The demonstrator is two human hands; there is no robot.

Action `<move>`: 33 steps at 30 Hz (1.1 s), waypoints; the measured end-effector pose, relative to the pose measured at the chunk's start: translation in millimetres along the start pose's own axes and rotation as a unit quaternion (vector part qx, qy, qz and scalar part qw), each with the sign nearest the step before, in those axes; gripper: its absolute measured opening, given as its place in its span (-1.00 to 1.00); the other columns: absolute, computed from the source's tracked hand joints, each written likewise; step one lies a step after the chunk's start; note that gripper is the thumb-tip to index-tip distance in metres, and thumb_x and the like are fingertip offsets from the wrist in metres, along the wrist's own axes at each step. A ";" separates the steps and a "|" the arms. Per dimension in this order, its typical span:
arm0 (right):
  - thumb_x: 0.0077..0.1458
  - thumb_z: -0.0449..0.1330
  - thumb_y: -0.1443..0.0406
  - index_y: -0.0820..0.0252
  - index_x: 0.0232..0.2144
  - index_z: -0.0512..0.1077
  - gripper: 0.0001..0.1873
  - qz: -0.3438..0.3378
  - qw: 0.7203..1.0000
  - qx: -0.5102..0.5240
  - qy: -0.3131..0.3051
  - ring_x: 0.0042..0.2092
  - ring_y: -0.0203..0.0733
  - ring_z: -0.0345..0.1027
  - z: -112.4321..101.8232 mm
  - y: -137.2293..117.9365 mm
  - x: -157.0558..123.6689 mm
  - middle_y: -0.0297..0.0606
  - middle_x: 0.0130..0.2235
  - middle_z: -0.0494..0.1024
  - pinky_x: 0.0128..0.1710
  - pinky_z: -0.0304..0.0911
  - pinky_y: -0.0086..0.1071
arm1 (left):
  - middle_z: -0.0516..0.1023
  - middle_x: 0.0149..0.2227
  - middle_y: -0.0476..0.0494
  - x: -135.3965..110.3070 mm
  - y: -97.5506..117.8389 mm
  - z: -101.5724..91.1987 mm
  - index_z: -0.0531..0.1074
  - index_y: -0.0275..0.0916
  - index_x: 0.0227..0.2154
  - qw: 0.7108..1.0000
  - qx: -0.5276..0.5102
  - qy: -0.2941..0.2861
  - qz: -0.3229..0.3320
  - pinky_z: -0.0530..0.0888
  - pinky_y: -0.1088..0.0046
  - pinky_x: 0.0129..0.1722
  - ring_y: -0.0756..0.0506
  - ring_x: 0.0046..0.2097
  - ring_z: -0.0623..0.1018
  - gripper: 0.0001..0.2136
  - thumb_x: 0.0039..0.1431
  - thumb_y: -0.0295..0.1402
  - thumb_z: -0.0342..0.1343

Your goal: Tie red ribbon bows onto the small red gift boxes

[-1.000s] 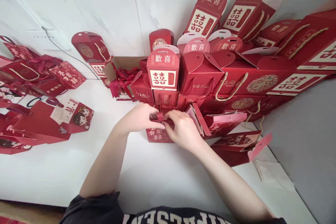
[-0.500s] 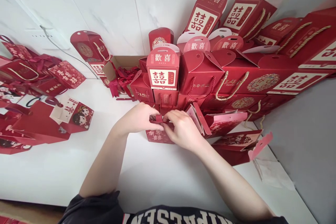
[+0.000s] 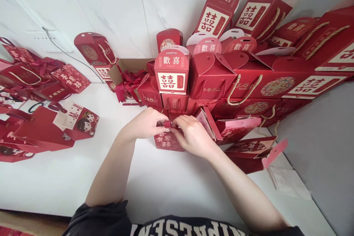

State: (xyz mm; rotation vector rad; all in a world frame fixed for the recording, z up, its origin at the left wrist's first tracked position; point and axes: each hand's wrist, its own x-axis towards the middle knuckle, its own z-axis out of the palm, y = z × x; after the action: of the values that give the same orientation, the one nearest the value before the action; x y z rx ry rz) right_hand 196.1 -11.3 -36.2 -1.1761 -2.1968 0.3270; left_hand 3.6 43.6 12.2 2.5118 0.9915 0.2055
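Observation:
A small red gift box point(image 3: 167, 143) with pale lettering stands on the white table in front of me. Above its top, a dark red ribbon point(image 3: 167, 124) forms a small loop between my hands. My left hand point(image 3: 146, 123) pinches the ribbon from the left with thumb and fingertips. From the right, my right hand point(image 3: 190, 132) closes thumb and forefinger on the ribbon as well, its other fingers curled. The fingers cover most of the box's upper part, so how the ribbon joins it is hidden.
Stacked red gift boxes point(image 3: 210, 77) with cord handles rise behind my hands and to the right. An open carton point(image 3: 132, 65) holds red ribbons. More red boxes point(image 3: 41, 127) lie at left. Open paper boxes point(image 3: 249, 151) lean near my right forearm on the white table point(image 3: 155, 180).
The ribbon loop has turned and looks shorter and rounder between the fingertips. My left fingers have shifted slightly, and more of the box's lettering shows. The surrounding boxes stay where they were.

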 end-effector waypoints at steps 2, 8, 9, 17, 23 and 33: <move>0.25 0.08 0.38 0.20 -0.33 0.34 -0.92 -0.001 1.000 0.007 -0.008 -0.25 -0.14 0.33 1.0 0.0 0.3 -0.23 -0.32 0.49 -0.18 0.19 -0.29 | 0.12 -0.66 0.10 0.5 -3.0 -1.2 0.23 -0.28 -0.64 1.000 -0.010 -0.013 0.007 0.07 0.49 -0.53 0.07 -0.55 0.12 -0.72 0.10 -0.35 0.13; 0.30 -0.01 0.39 0.19 -0.28 0.37 -0.84 0.048 0.993 0.105 -0.011 -0.21 -0.16 0.38 -4.4 2.2 -0.1 -0.20 -0.25 0.50 -0.17 0.25 -0.32 | 0.30 -0.57 0.05 -3.0 -10.2 -5.7 0.35 -0.28 -0.55 0.997 -0.062 -0.043 -0.016 0.15 0.49 -0.49 0.04 -0.50 0.25 -0.84 0.13 -0.39 0.05; 0.30 -0.02 0.40 0.18 -0.26 0.37 -0.83 0.058 0.990 0.129 -0.007 -0.20 -0.17 0.40 -6.3 2.4 -0.5 -0.20 -0.22 0.51 -0.16 0.26 -0.33 | 0.32 -0.55 0.04 -3.3 -10.6 -5.6 0.36 -0.27 -0.52 0.997 -0.069 -0.041 -0.022 0.17 0.49 -0.48 0.03 -0.48 0.26 -0.85 0.12 -0.38 0.05; 0.22 -0.01 0.48 0.17 -0.19 0.39 -0.77 0.022 0.974 0.215 0.062 -0.04 -0.23 0.35 -7.1 -3.7 -2.7 -0.21 -0.11 0.43 0.04 0.24 -0.35 | 0.39 -0.49 0.03 0.7 -5.5 1.1 0.40 -0.27 -0.47 0.991 -0.114 0.005 -0.065 0.22 0.51 -0.46 0.00 -0.42 0.33 -0.79 -0.02 -0.23 0.23; 0.22 0.09 0.38 0.15 -0.16 0.37 -0.86 0.065 0.959 0.256 0.106 -0.09 -0.20 0.41 5.2 -6.9 -0.1 -0.23 -0.14 0.50 -0.01 0.29 -0.31 | 0.14 -0.61 0.07 3.8 -6.2 8.0 0.21 -0.28 -0.63 0.989 -0.118 0.043 -0.083 0.06 0.51 -0.54 0.06 -0.51 0.15 -0.69 0.02 -0.23 0.17; 0.17 0.19 0.24 0.18 -0.31 0.46 -0.88 0.155 0.907 0.358 0.159 -0.26 -0.21 0.44 25.5 4.9 6.1 -0.28 -0.30 0.57 -0.16 0.34 -0.34 | 0.28 -0.59 0.04 1.7 -6.1 3.8 0.35 -0.30 -0.61 0.985 -0.151 -0.013 -0.077 0.16 0.52 -0.52 0.05 -0.50 0.24 -0.73 0.06 -0.23 0.17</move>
State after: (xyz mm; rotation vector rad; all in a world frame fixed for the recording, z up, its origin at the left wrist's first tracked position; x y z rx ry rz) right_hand 181.0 -1.8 -55.9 -1.0448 -1.3987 0.9152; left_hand 2.1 47.5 6.1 2.1491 1.0530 0.2543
